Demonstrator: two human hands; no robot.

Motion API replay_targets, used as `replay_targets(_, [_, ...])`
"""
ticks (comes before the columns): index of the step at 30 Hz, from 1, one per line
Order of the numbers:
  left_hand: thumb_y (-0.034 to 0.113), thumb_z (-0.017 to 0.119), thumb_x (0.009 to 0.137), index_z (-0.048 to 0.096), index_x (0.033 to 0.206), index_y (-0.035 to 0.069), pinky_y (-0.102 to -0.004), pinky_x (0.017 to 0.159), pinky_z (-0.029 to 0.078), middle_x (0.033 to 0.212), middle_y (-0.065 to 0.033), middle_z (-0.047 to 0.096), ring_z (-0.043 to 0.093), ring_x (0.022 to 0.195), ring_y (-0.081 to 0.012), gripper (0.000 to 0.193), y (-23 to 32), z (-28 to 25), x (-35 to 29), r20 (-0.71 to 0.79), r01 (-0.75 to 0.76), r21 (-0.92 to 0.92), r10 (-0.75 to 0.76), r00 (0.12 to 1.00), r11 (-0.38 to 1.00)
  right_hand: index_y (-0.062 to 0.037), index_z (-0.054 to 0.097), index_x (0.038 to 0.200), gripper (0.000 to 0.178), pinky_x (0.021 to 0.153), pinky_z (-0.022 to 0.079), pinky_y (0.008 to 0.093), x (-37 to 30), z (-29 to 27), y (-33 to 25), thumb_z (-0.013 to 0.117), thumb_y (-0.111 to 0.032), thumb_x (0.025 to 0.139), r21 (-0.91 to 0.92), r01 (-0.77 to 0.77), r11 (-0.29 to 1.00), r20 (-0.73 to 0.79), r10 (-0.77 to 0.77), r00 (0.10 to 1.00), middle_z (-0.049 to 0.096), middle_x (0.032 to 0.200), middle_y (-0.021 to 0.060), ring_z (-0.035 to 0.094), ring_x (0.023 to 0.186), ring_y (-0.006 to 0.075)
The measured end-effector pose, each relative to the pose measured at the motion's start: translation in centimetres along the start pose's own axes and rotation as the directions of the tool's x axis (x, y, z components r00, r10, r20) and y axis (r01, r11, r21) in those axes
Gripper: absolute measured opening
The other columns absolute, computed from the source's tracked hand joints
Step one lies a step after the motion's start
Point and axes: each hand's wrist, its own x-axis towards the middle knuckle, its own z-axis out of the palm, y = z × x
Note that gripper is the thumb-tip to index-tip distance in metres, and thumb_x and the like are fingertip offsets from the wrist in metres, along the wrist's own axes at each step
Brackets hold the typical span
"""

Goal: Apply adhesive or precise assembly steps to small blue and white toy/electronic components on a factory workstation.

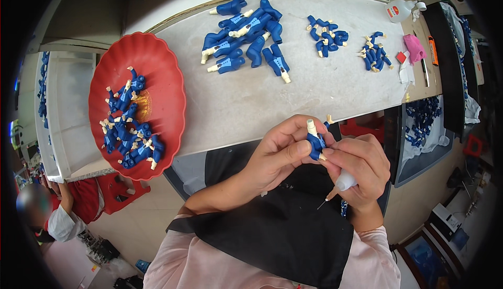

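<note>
Over the front edge of the table, my left hand point(283, 150) is closed around a small blue figure torso point(316, 141) with a cream neck peg pointing up. At the torso's right side, my right hand point(361, 166) pinches with thumb and forefinger near a small cream hand piece. Tucked in that same palm is a white squeeze bottle point(346, 180), its thin needle tip pointing down to the left. Another small cream hand shows just behind my fingers. What lies between my fingertips is partly hidden.
At left, a red scalloped plate point(175, 126) holds several torsos with arms attached. Armless blue torsos point(246, 30) are heaped on the grey table point(225, 106), beside two piles of blue arms point(327, 36). A clear bottle point(401, 10), pink cloth point(414, 48) and orange marker point(433, 51) lie far right.
</note>
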Motion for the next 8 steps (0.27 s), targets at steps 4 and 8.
replay_targets(4, [0.021,0.047,0.086,0.042,0.109,0.003,-0.0284,0.08,0.043,0.102,-0.0115,0.05,0.051,0.094,-0.0152,0.03,-0.09,-0.04,0.04,0.002,0.006,0.002,-0.006,1.0,1.0,-0.0048,0.063,0.072,0.021,0.044,0.036,0.0239,-0.04,-0.08,-0.16,0.071,-0.005,0.052,0.0,-0.031,1.0,0.001,0.031,1.0,0.058,0.073,0.0048,0.05,0.054,0.016])
replay_targets(8, [0.02,0.047,0.086,0.041,0.111,0.004,-0.0284,0.081,0.043,0.104,-0.011,0.049,0.051,0.095,-0.0156,0.03,-0.25,-0.27,-0.02,0.02,0.007,-0.018,-0.006,1.0,1.0,-0.0049,0.063,0.072,0.02,0.044,0.037,0.0245,-0.17,-0.16,-0.46,0.071,-0.005,0.054,-0.011,-0.051,0.999,0.004,0.051,0.999,0.058,0.074,0.0052,0.05,0.055,0.0163])
